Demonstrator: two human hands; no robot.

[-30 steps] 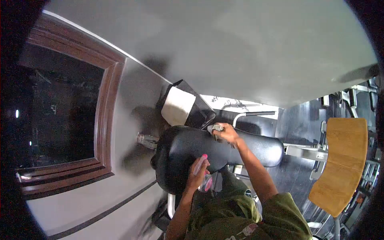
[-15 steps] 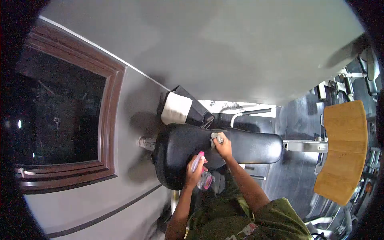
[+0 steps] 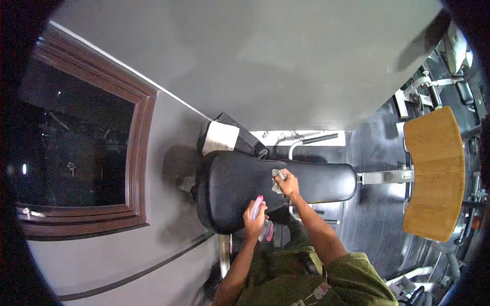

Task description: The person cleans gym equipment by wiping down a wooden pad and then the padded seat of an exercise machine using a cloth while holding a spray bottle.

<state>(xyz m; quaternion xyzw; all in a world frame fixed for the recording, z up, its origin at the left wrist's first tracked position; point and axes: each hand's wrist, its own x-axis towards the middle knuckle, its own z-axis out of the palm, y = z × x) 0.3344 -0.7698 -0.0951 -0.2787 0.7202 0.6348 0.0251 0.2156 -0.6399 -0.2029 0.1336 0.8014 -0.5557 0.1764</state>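
My left hand (image 3: 254, 219) is wrapped round a spray bottle (image 3: 267, 232) with a pink nozzle and a clear body, held over the near edge of a black padded bench (image 3: 229, 188). My right hand (image 3: 287, 184) grips a crumpled grey cloth (image 3: 278, 179) against the bench, close to where the wide pad meets the narrower one. Part of the bottle is hidden behind my left fingers.
Behind the bench stands a dark box with a white cloth or paper (image 3: 222, 137) on it. A bent metal handle (image 3: 314, 139) rises nearby. To the right is a curved wooden board (image 3: 436, 173); a framed window (image 3: 87, 132) is at left.
My right hand and the cloth have shifted slightly right. My left hand has moved a little right with the spray bottle. The view has shifted slightly.
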